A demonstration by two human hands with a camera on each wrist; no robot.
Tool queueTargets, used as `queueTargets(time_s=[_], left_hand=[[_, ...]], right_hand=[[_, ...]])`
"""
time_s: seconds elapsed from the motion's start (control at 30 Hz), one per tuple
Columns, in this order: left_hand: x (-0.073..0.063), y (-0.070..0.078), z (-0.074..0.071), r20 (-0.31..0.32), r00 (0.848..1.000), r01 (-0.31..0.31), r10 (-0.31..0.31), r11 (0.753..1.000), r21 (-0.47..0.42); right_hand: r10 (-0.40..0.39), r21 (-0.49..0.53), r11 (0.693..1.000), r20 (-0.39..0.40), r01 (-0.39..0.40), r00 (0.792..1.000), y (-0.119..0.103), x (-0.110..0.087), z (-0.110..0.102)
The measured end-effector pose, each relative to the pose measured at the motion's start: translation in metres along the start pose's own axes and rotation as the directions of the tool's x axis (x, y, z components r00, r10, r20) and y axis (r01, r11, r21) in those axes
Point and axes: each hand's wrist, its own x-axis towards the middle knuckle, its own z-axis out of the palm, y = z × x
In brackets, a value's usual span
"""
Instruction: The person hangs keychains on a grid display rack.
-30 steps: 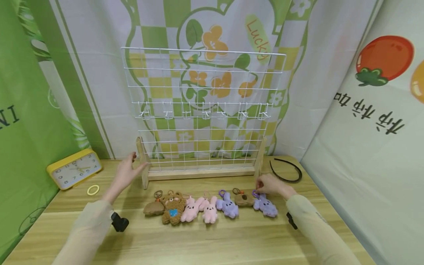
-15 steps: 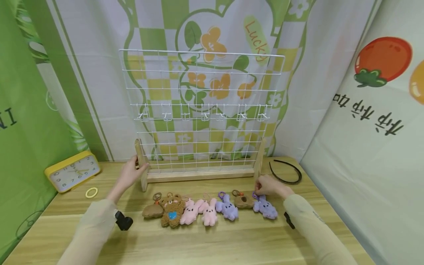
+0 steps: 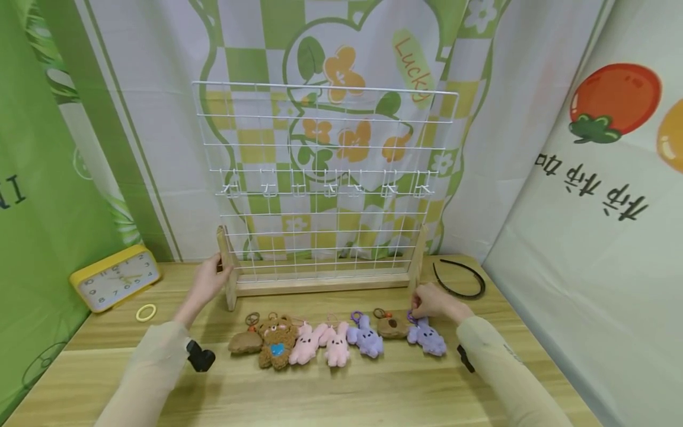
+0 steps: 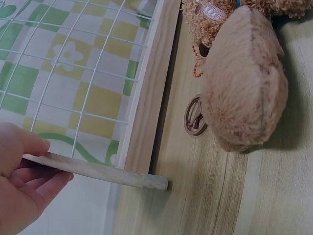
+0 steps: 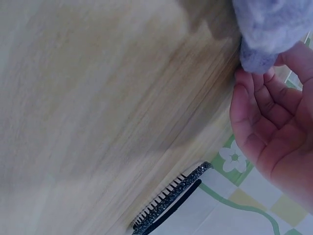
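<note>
My left hand [image 3: 208, 281] grips the left wooden upright [image 3: 226, 267] of a white wire grid rack [image 3: 320, 154]; in the left wrist view the thumb lies on one side of the wood and the fingers curl on the other. At the right end of a row of plush keychains, my right hand [image 3: 433, 301] pinches the purple ring end of a purple bunny keychain [image 3: 428, 339]. In the right wrist view the bunny's body [image 5: 274, 24] hides the ring. The row also has a brown bear [image 3: 277, 342], pink bunnies [image 3: 337, 345], another purple bunny [image 3: 368, 338] and brown plush pieces [image 3: 245, 342].
Several white hooks [image 3: 330, 188] hang across the grid. A yellow clock [image 3: 115, 277] and a yellow ring [image 3: 146, 312] lie on the left of the wooden table [image 3: 320, 397]. A black toothed headband [image 3: 475, 293] rests at the back right, beyond my right hand.
My left hand has closed in on the left upright and now grips it. My right hand stays at the purple bunny's ring, and the keychains lie as before.
</note>
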Motion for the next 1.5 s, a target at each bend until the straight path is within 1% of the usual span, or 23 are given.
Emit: queueTargets(time_s=[0.1,0.33,0.47,0.63,0.73,0.83,0.93,1.03,1.3,1.5], left_hand=[[-0.0005,-0.001,-0.0008,0.004,1.0,-0.001,0.001,1.0,-0.009],[-0.0008,-0.0052,0.0004,0.002,1.0,-0.009,0.009,1.0,-0.016],[-0.002,-0.0055,0.0013,0.011,1.0,-0.001,0.001,1.0,-0.016],[-0.0031,-0.0054,0.0021,0.021,1.0,0.012,-0.011,1.0,-0.029],[-0.0035,-0.0056,0.0025,0.017,1.0,0.008,-0.007,0.999,-0.031],[-0.0045,-0.0054,0.0025,0.01,1.0,0.002,-0.002,0.999,-0.033],[-0.0048,-0.0055,0.0021,0.0,1.0,-0.004,0.004,0.999,-0.036],[-0.0046,-0.0055,0.0017,-0.008,1.0,-0.012,0.011,0.999,-0.038],[-0.0028,-0.0051,0.0014,-0.003,1.0,-0.01,0.01,0.999,-0.037],[-0.0027,-0.0043,0.0018,-0.006,1.0,-0.015,0.014,0.999,-0.041]], right_hand=[[0.007,0.007,1.0,0.005,-0.007,1.0,0.0007,0.0004,0.0002],[-0.01,0.013,1.0,-0.017,0.011,1.0,0.0064,0.0018,0.0021],[-0.008,0.021,1.0,-0.013,0.009,1.0,0.0071,0.0011,0.0031],[0.041,0.039,0.998,0.015,-0.042,0.999,0.0083,0.0011,0.0059],[0.071,0.057,0.996,0.031,-0.072,0.997,0.0086,0.0005,0.0074],[0.073,0.066,0.995,0.034,-0.075,0.997,0.0086,0.0001,0.0084],[0.062,0.069,0.996,0.036,-0.065,0.997,0.0086,0.0006,0.0087],[0.036,0.063,0.997,0.037,-0.038,0.999,0.0082,0.0007,0.008],[-0.04,0.03,0.999,0.026,0.039,0.999,0.0085,-0.0014,0.0065],[-0.06,0.049,0.997,0.016,0.059,0.998,0.0062,-0.0025,0.0058]])
